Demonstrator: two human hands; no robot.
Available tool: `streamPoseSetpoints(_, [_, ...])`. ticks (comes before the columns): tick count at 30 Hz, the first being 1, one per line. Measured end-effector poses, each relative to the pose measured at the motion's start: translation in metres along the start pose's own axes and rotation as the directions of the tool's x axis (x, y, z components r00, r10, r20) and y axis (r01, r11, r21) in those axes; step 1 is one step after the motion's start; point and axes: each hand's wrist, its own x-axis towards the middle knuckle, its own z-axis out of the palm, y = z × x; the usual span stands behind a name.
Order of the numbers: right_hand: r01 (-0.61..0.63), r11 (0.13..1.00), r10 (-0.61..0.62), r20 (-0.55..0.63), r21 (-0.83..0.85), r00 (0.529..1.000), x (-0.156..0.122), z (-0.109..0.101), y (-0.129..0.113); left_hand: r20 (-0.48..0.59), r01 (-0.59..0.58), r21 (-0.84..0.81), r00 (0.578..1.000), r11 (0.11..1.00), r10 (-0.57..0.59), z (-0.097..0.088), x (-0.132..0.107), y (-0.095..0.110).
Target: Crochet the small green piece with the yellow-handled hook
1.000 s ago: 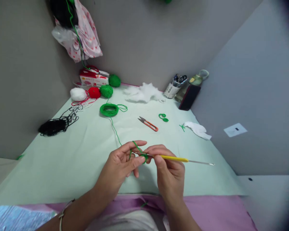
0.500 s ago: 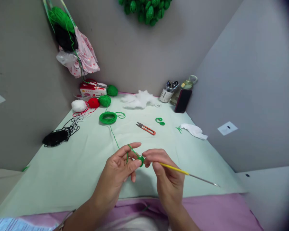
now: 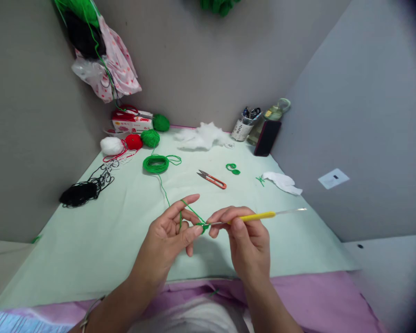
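Note:
My left hand [image 3: 171, 231] pinches a small green crochet piece [image 3: 204, 227] between thumb and fingers. Green yarn runs over its raised index finger and back toward a loose coil of green yarn [image 3: 156, 164] on the table. A crochet hook [image 3: 256, 216] with a yellow grip lies in my right hand [image 3: 247, 236], closed around it. The hook's thin metal end reaches the green piece; its other metal end points right. Just where the tip sits in the stitches is too small to make out.
Orange thread snips [image 3: 212, 179] and a small curled green piece [image 3: 233, 169] lie beyond my hands. Black yarn [image 3: 79, 193] is at left, yarn balls [image 3: 150, 138] behind. White stuffing [image 3: 203, 137], a pen cup [image 3: 242, 128] and a leaning phone [image 3: 267, 138] stand along the back.
The crochet hook has swung from slanting down to the right to nearly level, its free end higher. My right hand has turned with it. The view has tilted slightly downward.

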Motion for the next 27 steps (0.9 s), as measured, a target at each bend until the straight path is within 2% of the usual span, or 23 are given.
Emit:
streamPoseSetpoints(2, [0.101,0.986,-0.095,0.05,-0.131,0.994,-0.002,-0.002,-0.003,-0.026,-0.03,0.045,0.999,0.999,0.031,0.0,0.0,0.001])
streamPoseSetpoints(4, [0.237,0.929,-0.202,0.146,-0.285,0.968,-0.005,-0.003,-0.004,-0.067,-0.048,0.092,0.996,0.995,0.054,0.0,-0.001,0.0])
streamPoseSetpoints(6, [0.37,0.821,-0.279,0.26,-0.434,0.924,-0.008,-0.003,-0.003,-0.118,-0.06,0.127,0.99,0.99,0.075,0.001,-0.002,-0.001])
streamPoseSetpoints(8, [0.483,0.672,-0.334,0.352,-0.561,0.874,-0.01,-0.003,-0.001,-0.142,-0.06,0.122,0.987,0.991,0.077,0.002,-0.003,-0.003])
streamPoseSetpoints(10, [0.553,0.548,-0.374,0.408,-0.627,0.833,-0.012,-0.002,0.003,-0.098,-0.03,0.042,0.995,0.999,0.034,0.002,-0.002,-0.004])
streamPoseSetpoints(11, [0.566,0.525,-0.393,0.409,-0.635,0.824,-0.013,-0.002,0.005,-0.05,0.012,-0.023,0.999,1.0,-0.013,0.002,-0.001,-0.003])
streamPoseSetpoints(12, [0.559,0.543,-0.408,0.385,-0.627,0.828,-0.013,-0.002,0.006,0.004,0.069,-0.092,0.998,0.993,-0.069,0.002,0.0,-0.003])
streamPoseSetpoints(13, [0.527,0.599,-0.413,0.331,-0.604,0.848,-0.013,-0.001,0.006,0.054,0.124,-0.153,0.992,0.98,-0.117,0.002,0.001,-0.001])
streamPoseSetpoints(15, [0.407,0.762,-0.378,0.165,-0.504,0.911,-0.01,0.0,0.005,0.103,0.191,-0.229,0.98,0.955,-0.171,0.001,0.004,0.002])
streamPoseSetpoints(17, [0.276,0.899,-0.283,0.03,-0.339,0.959,-0.006,0.002,0.003,0.081,0.16,-0.237,0.986,0.958,-0.145,0.001,0.005,0.004])
streamPoseSetpoints(18, [0.229,0.937,-0.237,0.0,-0.263,0.972,-0.003,0.004,0.003,0.066,0.128,-0.218,0.991,0.968,-0.116,0.002,0.004,0.004])
streamPoseSetpoints(20, [0.177,0.97,-0.179,0.005,-0.167,0.984,0.001,0.007,0.003,0.049,0.073,-0.159,0.997,0.984,-0.066,0.002,0.003,0.002])
streamPoseSetpoints(22, [0.157,0.977,-0.155,0.025,-0.143,0.988,0.002,0.01,0.005,0.039,0.044,-0.108,0.998,0.993,-0.039,0.002,0.003,-0.001])
streamPoseSetpoints(27, [0.191,0.952,-0.195,0.006,-0.238,0.981,-0.003,0.006,0.005,-0.019,-0.017,-0.041,1.0,0.999,0.016,-0.004,0.005,-0.004])
